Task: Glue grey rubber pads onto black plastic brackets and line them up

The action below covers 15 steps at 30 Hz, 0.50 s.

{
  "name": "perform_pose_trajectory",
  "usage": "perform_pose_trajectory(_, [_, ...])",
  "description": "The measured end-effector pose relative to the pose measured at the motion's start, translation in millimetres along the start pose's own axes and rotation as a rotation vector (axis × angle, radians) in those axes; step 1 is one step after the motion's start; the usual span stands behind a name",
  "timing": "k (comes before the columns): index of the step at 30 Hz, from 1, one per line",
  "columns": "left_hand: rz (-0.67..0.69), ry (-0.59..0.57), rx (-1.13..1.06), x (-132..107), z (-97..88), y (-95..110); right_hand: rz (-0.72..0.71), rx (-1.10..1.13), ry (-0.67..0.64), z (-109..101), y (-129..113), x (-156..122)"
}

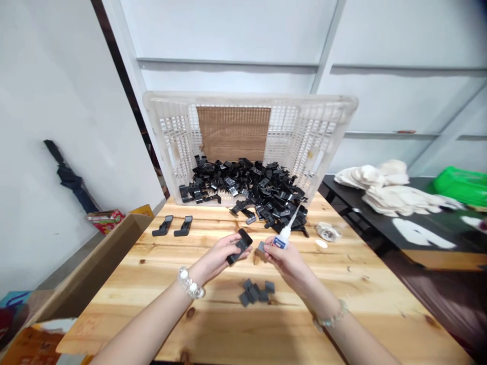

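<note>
My left hand [218, 256] grips a black plastic clip [239, 246] above the wooden table [365, 294]. My right hand [283, 258] holds a small white glue bottle [286, 233] with a long nozzle pointing up and away, and pinches a small grey pad [261, 247] at its fingertips, close to the clip. A little heap of grey pads [255, 292] lies on the table just below both hands. Two finished-looking black clips [173, 226] lie side by side at the left.
A white slatted crate [327, 126] tipped on its side spills a heap of black clips [247, 190] onto the table's far end. A tape roll [327, 231] sits right of the heap. White gloves [388, 190] and a green tray [462, 185] rest on a dark side table.
</note>
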<state>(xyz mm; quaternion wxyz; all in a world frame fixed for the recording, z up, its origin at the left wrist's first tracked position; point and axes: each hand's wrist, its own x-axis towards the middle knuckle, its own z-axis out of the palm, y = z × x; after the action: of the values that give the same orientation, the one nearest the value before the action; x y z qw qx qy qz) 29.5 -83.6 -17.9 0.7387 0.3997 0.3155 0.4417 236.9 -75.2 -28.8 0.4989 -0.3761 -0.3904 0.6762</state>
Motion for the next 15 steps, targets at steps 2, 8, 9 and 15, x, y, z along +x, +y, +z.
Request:
perform_pose_trajectory(2, [-0.019, -0.039, -0.018, -1, 4.2, -1, 0.002, 0.023, -0.028, 1, 2, 0])
perform_pose_trajectory(8, [-0.019, -0.078, 0.087, 3, 4.4, -10, 0.035, 0.119, -0.062, 4, 6, -1])
perform_pose_trajectory(9, [-0.013, -0.044, 0.135, 4, 3.0, -12, 0.034, 0.123, -0.059, 5, 6, -1])
perform_pose_trajectory(15, [0.161, 0.109, 0.5, 8, -5.9, -22, 0.007, 0.141, -0.021, 6, 3, -2])
